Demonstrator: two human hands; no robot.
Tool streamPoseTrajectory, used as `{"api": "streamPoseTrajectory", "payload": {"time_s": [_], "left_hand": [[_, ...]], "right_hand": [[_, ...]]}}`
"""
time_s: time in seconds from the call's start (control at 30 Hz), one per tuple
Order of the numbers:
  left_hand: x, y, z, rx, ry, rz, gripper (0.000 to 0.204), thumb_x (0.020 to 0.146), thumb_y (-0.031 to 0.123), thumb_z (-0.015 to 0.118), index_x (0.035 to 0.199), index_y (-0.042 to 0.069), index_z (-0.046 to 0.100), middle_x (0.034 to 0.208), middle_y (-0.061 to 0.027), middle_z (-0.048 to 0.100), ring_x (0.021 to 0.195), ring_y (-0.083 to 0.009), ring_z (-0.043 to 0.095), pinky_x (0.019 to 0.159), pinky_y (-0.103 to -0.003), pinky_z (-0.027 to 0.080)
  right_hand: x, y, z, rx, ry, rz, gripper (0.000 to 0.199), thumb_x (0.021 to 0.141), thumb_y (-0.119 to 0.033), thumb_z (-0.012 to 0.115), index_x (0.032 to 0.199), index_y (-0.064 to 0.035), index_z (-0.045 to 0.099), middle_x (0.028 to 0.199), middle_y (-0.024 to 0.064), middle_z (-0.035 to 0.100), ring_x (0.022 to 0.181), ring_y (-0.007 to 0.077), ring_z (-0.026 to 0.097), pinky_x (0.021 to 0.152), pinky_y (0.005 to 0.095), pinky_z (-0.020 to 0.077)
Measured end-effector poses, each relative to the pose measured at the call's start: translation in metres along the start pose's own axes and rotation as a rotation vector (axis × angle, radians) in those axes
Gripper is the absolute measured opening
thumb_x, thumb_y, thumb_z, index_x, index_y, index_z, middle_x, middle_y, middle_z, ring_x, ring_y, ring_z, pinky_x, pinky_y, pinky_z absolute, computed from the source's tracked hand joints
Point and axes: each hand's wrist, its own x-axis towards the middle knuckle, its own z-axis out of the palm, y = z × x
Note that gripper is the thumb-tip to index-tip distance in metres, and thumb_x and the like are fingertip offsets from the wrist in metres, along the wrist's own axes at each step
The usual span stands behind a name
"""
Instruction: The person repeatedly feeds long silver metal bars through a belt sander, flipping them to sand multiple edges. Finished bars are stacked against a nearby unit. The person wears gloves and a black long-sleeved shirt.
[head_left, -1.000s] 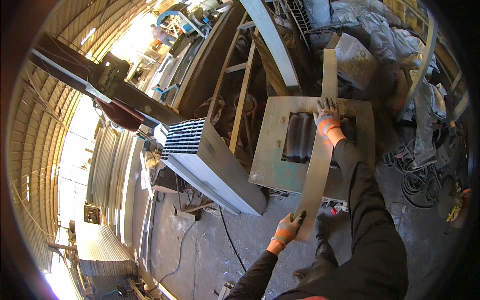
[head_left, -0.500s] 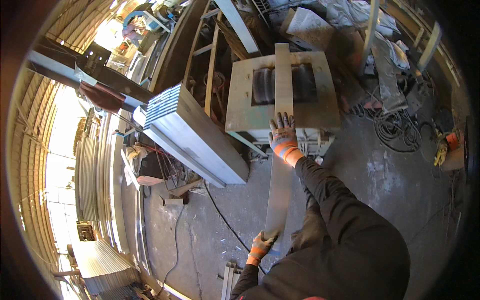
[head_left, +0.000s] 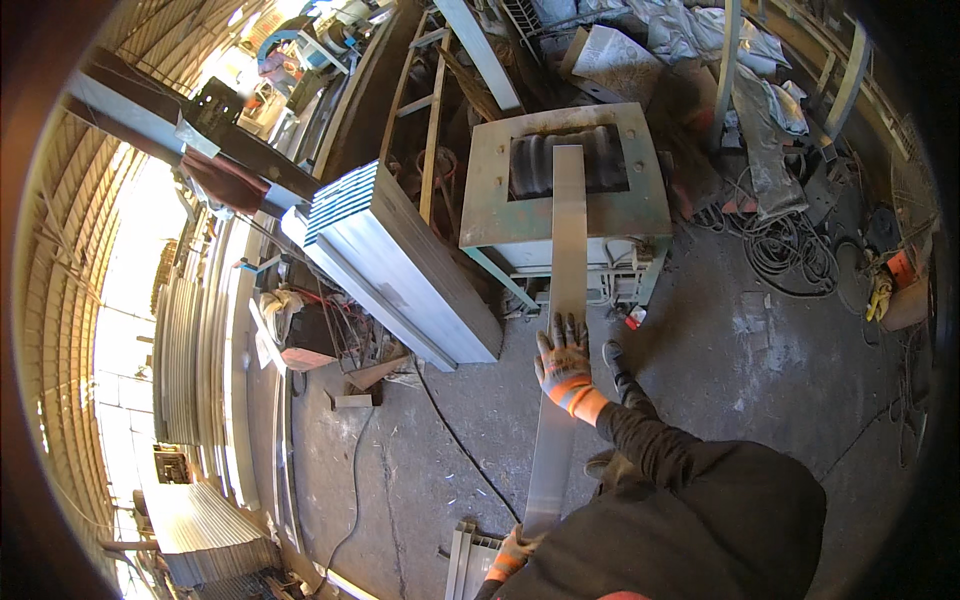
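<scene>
Two gloved hands are set along one long, flat metal strip (head_left: 569,260). Near the strip's middle, the right hand (head_left: 567,362) lies palm down on its upper face, fingers spread and pointing away from the body, pressed flat rather than wrapped around it. Its wrist bears an orange cuff, and the dark-sleeved right arm (head_left: 650,440) comes in from the lower right, bent so that the forearm slants up and leftward. Lower down, the left hand (head_left: 514,553) grasps the strip at its near end, low and close to the body; its fingertips are partly hidden, so I cannot tell how they sit underneath.

From there the strip runs away from the person, its far end over the square opening in a greenish metal stand (head_left: 490,190). Dark ribbed rollers (head_left: 530,168) show inside the opening; whether the strip touches them I cannot tell.

One boot (head_left: 617,360) shows just right of the strip. Left of the stand leans a thick stack of metal lengths (head_left: 420,265), with a black cable (head_left: 441,420) trailing across the floor below it. Some shorter metal pieces (head_left: 462,560) lie beside the left hand. Coiled hoses (head_left: 785,280) rest on the floor well to the right.
</scene>
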Motion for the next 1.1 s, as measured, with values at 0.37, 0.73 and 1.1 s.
{"api": "streamPoseTrajectory", "payload": {"time_s": [0.37, 0.73, 1.1], "left_hand": [[0.208, 0.346, 0.066, 0.617, 0.362, 0.224, 0.070, 0.085, 0.053, 0.096, 0.119, 0.002, 0.061, 0.106, -0.0251, 0.079, 0.098, -0.0490, 0.078, 0.084, -0.055, 0.063], [0.419, 0.589, 0.116, 0.853, 0.533, 0.433, 0.057, 0.097, 0.044, 0.085, 0.122, 0.004, 0.053, 0.109, -0.0220, 0.077, 0.098, -0.0466, 0.079, 0.081, -0.054, 0.064], [0.282, 0.449, 0.102, 0.858, 0.503, 0.355, 0.054, 0.097, 0.047, 0.085, 0.115, 0.007, 0.054, 0.102, -0.0192, 0.077, 0.093, -0.0453, 0.079, 0.076, -0.055, 0.063]], "right_hand": [[0.389, 0.177, 0.013, 0.340, 0.225, 0.101, 0.068, 0.100, -0.033, 0.068, 0.161, -0.0042, 0.061, 0.180, 0.0277, 0.038, 0.169, 0.0485, 0.030, 0.139, 0.0613, 0.0234], [0.684, 0.286, -0.010, -0.162, -0.017, 0.288, 0.075, 0.110, -0.028, 0.043, 0.181, -0.0095, 0.028, 0.191, 0.0210, 0.013, 0.175, 0.0416, 0.016, 0.141, 0.0547, 0.0206], [0.479, 0.209, -0.009, -0.164, 0.185, 0.223, 0.064, 0.102, -0.020, 0.055, 0.164, -0.0072, 0.058, 0.183, 0.0193, 0.036, 0.168, 0.0479, 0.030, 0.134, 0.0609, 0.0318]]}}
